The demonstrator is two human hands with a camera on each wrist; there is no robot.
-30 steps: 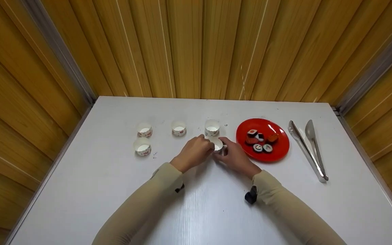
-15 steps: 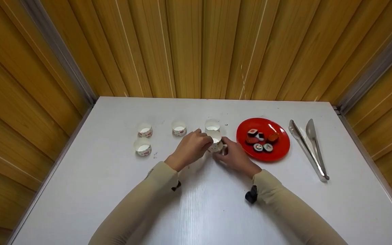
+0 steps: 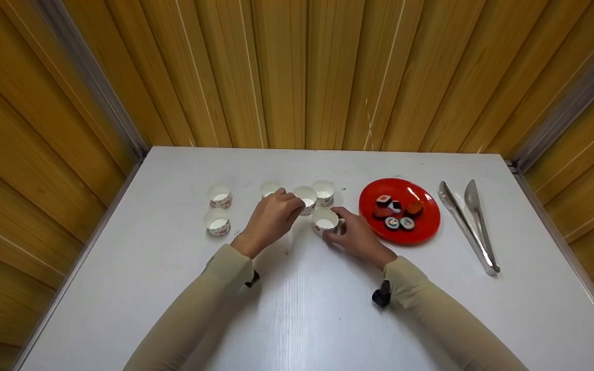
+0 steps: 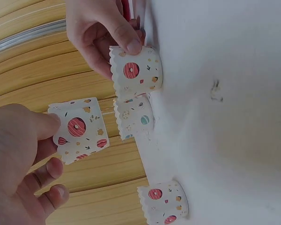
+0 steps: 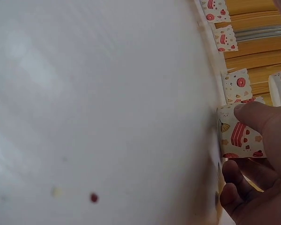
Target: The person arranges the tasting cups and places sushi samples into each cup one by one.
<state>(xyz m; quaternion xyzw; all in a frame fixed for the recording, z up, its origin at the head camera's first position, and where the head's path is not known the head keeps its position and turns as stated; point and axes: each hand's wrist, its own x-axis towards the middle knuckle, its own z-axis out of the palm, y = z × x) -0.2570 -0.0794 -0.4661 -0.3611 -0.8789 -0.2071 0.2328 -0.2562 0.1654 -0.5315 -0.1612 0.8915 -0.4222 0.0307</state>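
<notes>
In the head view my left hand (image 3: 271,219) pinches the rim of a white paper baking cup (image 3: 307,200), raised off the table. The left wrist view shows this patterned cup (image 4: 82,131) between thumb and fingers, with donut prints on its side. My right hand (image 3: 356,236) holds a second baking cup (image 3: 325,222), which stands upright on the table; its cake print (image 5: 239,133) faces the right wrist camera. Just behind is another baking cup (image 3: 323,191). One more cup (image 3: 269,188) is partly hidden behind my left hand.
Two baking cups (image 3: 217,223) stand at the left. Right of my hands lies a red plate (image 3: 405,186) with several sushi pieces (image 3: 391,222). Metal tongs (image 3: 466,232) lie spread at the far right. A ridged wood-look wall (image 3: 286,77) rises behind the white table (image 3: 302,319).
My left hand has drawn one cup up out of the cup in my right hand and carried it leftward. The right hand has stayed in place with its cup.
</notes>
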